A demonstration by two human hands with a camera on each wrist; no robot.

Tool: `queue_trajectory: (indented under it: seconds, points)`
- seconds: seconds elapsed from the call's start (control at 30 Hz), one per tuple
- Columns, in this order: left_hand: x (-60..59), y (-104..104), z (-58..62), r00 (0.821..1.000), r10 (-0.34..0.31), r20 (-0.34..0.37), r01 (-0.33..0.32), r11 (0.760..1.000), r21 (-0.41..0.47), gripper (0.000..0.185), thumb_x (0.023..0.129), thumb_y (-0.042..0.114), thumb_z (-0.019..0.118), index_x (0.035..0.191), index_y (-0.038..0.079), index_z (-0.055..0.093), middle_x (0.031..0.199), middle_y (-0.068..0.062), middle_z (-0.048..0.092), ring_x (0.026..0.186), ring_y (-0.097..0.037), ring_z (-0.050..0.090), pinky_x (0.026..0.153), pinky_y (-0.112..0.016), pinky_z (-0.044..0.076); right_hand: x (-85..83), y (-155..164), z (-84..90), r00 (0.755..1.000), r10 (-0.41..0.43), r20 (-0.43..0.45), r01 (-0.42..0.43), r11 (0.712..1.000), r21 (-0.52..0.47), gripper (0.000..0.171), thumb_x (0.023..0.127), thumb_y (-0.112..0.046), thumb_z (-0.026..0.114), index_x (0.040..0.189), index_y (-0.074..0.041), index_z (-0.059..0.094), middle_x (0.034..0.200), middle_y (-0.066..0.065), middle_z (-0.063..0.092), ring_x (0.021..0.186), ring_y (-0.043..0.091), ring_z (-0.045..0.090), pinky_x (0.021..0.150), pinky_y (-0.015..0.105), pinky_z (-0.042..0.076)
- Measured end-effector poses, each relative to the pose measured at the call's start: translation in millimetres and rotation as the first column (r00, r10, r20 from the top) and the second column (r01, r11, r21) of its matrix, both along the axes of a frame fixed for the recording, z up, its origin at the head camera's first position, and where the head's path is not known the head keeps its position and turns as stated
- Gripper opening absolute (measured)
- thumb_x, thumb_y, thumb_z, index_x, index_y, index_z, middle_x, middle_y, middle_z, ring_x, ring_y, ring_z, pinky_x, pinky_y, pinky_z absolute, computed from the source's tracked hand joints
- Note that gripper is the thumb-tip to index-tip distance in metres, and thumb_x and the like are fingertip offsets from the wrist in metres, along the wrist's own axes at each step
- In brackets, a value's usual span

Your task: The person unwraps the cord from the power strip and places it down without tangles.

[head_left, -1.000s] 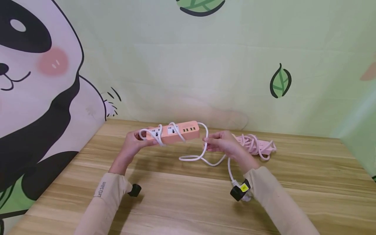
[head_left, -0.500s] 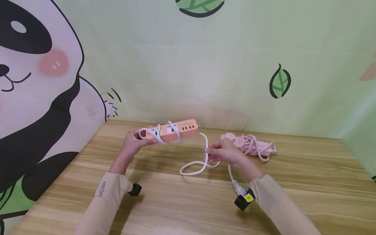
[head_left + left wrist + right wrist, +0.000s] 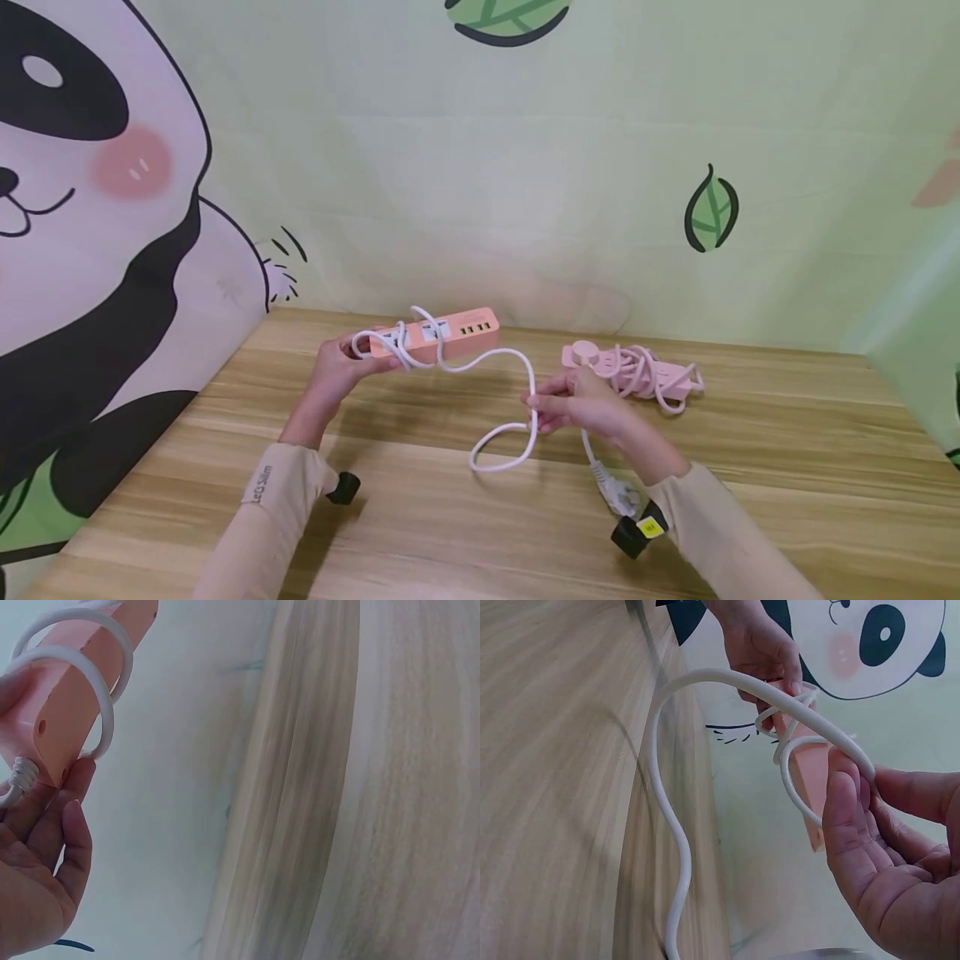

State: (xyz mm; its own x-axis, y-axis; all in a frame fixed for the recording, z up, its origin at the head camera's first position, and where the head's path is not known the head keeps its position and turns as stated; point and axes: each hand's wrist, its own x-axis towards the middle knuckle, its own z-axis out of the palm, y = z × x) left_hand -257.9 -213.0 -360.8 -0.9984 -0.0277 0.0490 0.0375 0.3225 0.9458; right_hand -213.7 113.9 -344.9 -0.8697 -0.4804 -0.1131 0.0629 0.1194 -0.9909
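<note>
My left hand grips the left end of an orange power strip, which is held up off the table. White cord winds loosely round the strip's left half and leaves it toward the right. With thumb and fingers my right hand pinches that cord, and a loop of it hangs below. In the right wrist view the cord runs through the fingertips and curves down. The white plug dangles below the right hand. The left wrist view shows the strip's end between thumb and fingers.
A pink power strip wrapped in its own pink cord lies at the back right of the wooden table. Behind the table hangs a green backdrop with a panda and leaves. Black wrist devices stick out under the sleeves.
My right hand has moved down and slightly right with the cord. One turn of cord has come off the strip's right end and now passes below its front. The left hand keeps its hold.
</note>
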Motion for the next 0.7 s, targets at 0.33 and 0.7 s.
queue_trajectory:
  seconds: [0.33,0.7]
  points:
    - [-0.2,0.0,-0.8,1.000,0.008,0.009,-0.008,1.000,-0.009,0.061,0.068,0.025,0.079,0.119,0.002,0.056,0.110,-0.015,0.062,0.091,-0.016,0.054,0.081,-0.029,0.040,11.4,6.2,14.4,0.992,0.036,-0.119,-0.030,0.998,0.052,0.028,0.087,0.002,0.054,0.105,0.024,0.052,0.090,0.019,0.066,0.067,0.012,0.063,0.067,0.031,0.054]
    - [-1.5,1.6,-4.2,1.000,0.009,0.002,-0.009,0.999,-0.030,0.058,0.068,0.026,0.080,0.117,0.003,0.058,0.096,-0.008,0.060,0.084,-0.018,0.048,0.073,-0.028,0.040,10.0,9.9,34.6,0.982,0.036,-0.185,-0.021,0.996,0.084,0.027,0.088,0.000,0.055,0.104,0.021,0.054,0.083,0.016,0.067,0.066,0.012,0.063,0.065,0.029,0.053]
